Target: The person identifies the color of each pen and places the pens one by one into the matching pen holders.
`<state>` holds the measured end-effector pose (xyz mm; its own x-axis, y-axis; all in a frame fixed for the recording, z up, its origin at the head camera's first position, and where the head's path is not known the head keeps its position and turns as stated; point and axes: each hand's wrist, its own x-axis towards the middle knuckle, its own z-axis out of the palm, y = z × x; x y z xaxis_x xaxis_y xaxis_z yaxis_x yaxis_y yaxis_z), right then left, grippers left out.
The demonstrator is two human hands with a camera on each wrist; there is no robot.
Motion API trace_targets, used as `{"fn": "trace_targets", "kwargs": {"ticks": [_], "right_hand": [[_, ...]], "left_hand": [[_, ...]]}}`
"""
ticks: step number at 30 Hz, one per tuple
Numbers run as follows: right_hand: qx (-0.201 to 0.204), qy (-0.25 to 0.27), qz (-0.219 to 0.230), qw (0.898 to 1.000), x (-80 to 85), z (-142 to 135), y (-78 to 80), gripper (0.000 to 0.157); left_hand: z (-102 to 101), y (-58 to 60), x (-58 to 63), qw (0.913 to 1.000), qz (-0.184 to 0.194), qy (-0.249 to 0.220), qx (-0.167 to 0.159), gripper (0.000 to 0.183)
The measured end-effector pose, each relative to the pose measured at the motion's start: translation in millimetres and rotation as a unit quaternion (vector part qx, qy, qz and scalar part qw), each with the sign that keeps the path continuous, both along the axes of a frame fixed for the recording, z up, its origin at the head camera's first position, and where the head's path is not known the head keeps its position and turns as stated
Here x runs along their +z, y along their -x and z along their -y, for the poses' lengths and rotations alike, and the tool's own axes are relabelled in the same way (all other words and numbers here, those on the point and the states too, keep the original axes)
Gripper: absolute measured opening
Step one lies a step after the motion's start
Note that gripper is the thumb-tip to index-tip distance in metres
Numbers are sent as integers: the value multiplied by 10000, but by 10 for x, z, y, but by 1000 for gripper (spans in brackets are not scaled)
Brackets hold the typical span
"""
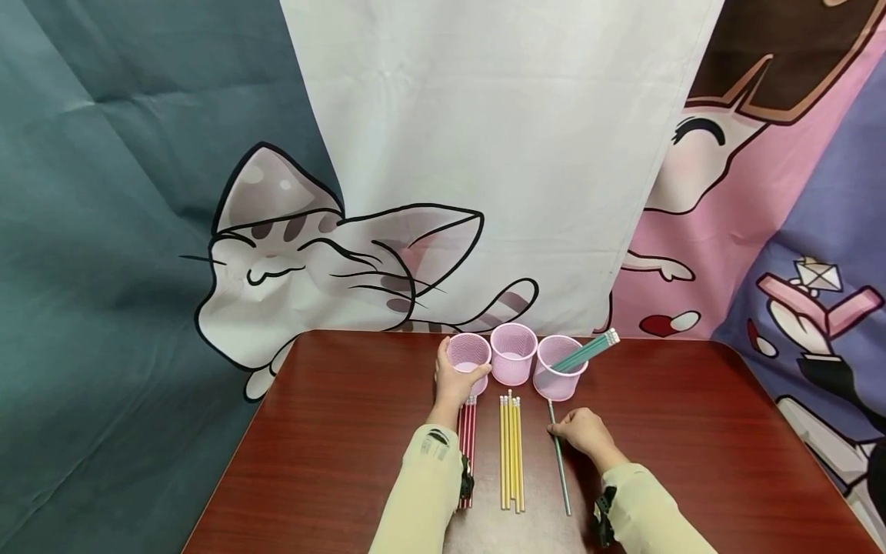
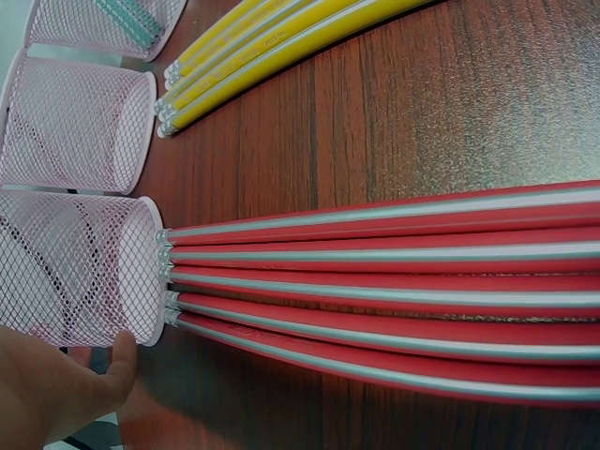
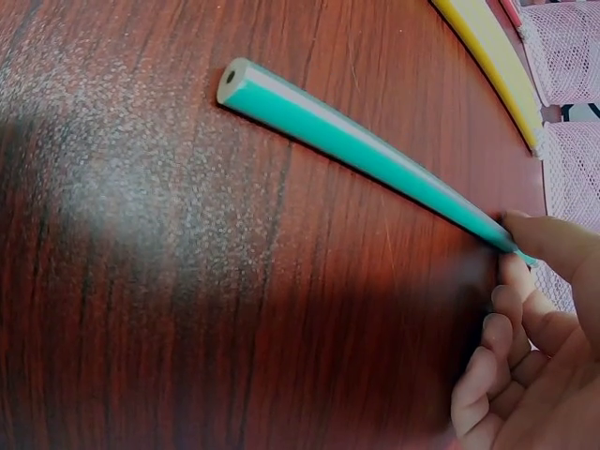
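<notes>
My right hand (image 1: 587, 432) pinches a green pencil (image 3: 356, 148) between thumb and fingertips, near its eraser end. The pencil lies on the table, its unsharpened end toward me. With thumb and fingers around it, my left hand (image 1: 453, 382) holds the leftmost pink mesh pencil cup (image 2: 80, 267). Beside it stand a middle pink cup (image 1: 514, 365) and a right pink cup (image 1: 556, 386), in which several green pencils (image 1: 587, 352) lean to the right. Several red pencils (image 2: 394, 272) lie in front of the left cup, partly under my left arm in the head view.
A row of several yellow pencils (image 1: 511, 454) lies on the brown table (image 1: 332, 462) between my forearms. Behind the table's far edge hangs a printed cloth (image 1: 512, 154) with cartoon figures.
</notes>
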<state>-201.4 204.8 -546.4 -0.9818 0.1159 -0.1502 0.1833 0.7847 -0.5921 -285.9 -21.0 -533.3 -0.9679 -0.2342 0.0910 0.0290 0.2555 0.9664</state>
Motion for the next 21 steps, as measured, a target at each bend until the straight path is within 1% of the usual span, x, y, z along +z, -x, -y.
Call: {"fn": "trace_targets", "kwargs": {"ticks": [6,10,15,21], "right_hand": [[-5,-57,14,10000,19,11,-6,24],[-111,-111,129,9998,25,19,-1,23],[-243,-176,234,9993,19,24,7,21],[-291,-106,201,9993,-4,23,12,20]], "left_hand": [[-7,-13,22,9999,-151,61,43,96],[-7,4,2,9999,-92,117,43,96],[-2,23,-23,10000,-64,45,31,97],[9,24,-33,10000,6,51,32,97]]}}
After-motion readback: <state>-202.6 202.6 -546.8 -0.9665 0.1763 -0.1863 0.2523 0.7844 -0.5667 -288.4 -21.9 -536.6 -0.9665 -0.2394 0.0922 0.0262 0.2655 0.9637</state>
